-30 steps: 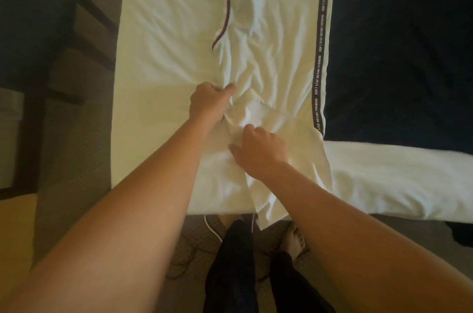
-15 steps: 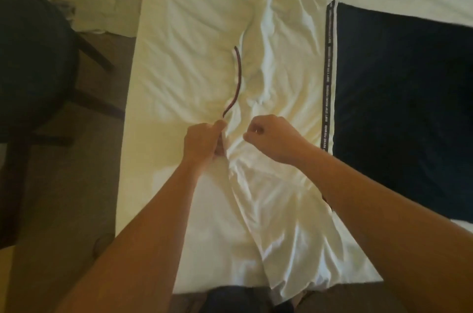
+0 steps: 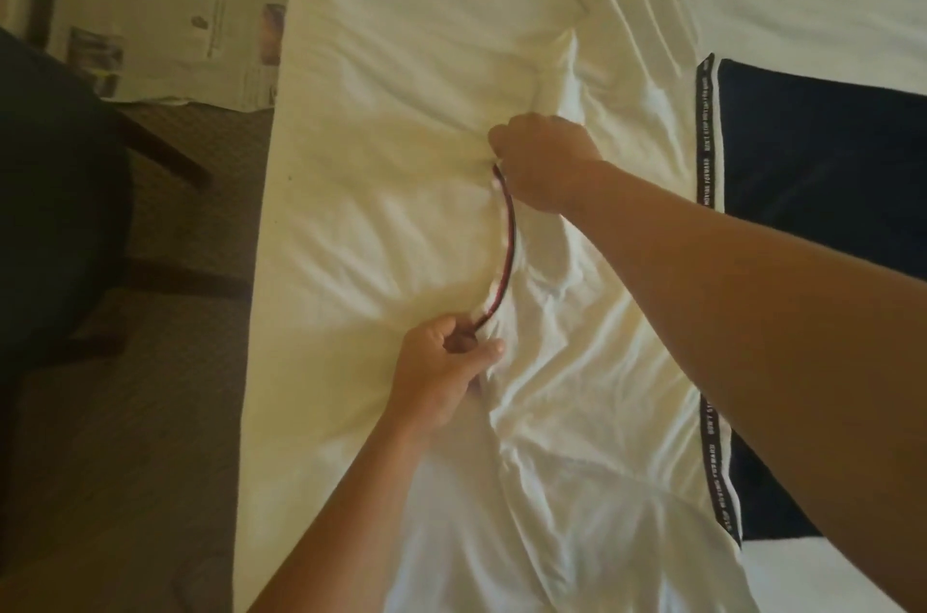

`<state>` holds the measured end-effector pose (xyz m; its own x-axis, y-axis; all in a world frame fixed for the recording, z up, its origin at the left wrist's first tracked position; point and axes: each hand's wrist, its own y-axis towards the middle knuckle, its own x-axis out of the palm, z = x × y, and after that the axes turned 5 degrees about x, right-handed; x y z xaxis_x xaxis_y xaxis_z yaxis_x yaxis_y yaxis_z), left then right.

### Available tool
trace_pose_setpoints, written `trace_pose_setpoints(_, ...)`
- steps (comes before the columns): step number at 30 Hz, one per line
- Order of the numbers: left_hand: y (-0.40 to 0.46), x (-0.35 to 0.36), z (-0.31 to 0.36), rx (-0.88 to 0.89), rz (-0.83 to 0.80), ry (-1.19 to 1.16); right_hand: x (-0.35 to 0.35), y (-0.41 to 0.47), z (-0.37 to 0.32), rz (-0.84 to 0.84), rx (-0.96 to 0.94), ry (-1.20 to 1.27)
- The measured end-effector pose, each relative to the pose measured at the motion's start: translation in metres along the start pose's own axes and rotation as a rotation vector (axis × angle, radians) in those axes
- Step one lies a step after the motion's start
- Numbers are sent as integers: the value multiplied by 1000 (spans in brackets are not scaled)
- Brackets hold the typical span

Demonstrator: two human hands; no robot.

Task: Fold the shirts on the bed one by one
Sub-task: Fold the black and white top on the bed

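White shirt [image 3: 592,361] cloth is what we hold in both hands. Our left hand [image 3: 441,376] curls tight round a bunch of it at the near end of the dark red trim [image 3: 507,251], and our right hand [image 3: 544,166] pinches the fabric at the trim's far end. Between our hands the trim runs in a shallow curve. We have the shirt lying rumpled along the bed [image 3: 361,136], its lettered black tape [image 3: 706,136] edge beside a navy garment [image 3: 822,161]. Newspaper [image 3: 165,25] lies on the floor to the left.
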<state>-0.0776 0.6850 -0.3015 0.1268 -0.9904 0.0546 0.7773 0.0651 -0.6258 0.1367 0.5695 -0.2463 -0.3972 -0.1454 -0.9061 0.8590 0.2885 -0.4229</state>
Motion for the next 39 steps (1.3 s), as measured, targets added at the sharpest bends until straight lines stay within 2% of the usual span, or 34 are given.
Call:
trace_pose_setpoints(3,-5,-5,7,-1,159,-90,-5,14,-13,93,56,238)
trace_pose_setpoints(6,-15,-5,1,-8,272,-101,8,13,-14,65,63,390)
trace_pose_setpoints(9,-23,-3,-3,-52,255,-44,17,5,-5,7,33,478)
trace_pose_setpoints(14,-35,-3,12,-202,33,154,15,-29,7,-65,-6,513)
trace_pose_setpoints(16,-37,-9,14,-238,59,95,20,-49,14,-86,19,497)
trace_pose_setpoints(19,-43,-9,11,-163,197,148,30,-85,29,-110,46,492)
trace_pose_setpoints(22,-57,11,6,-21,399,410,38,-129,50,-106,52,483)
trace_pose_setpoints(25,-83,48,3,173,481,889,54,-181,75,-114,74,519)
trace_pose_setpoints(27,-98,82,-6,383,406,1057,71,-217,99,-96,100,552)
trace_pose_setpoints(29,-107,120,-22,580,234,1210,92,-254,131,-54,133,570)
trace_pose_setpoints(31,-110,155,-35,669,50,1313,115,-290,170,5,156,551)
trace_pose_setpoints(34,-120,202,-48,686,-167,1427,148,-348,233,42,211,455)
trace_pose_setpoints(37,-127,226,-64,653,-287,1611,172,-397,288,-124,238,275)
trace_pose_setpoints(39,-134,230,-72,622,-299,1685,184,-418,322,-189,280,165)
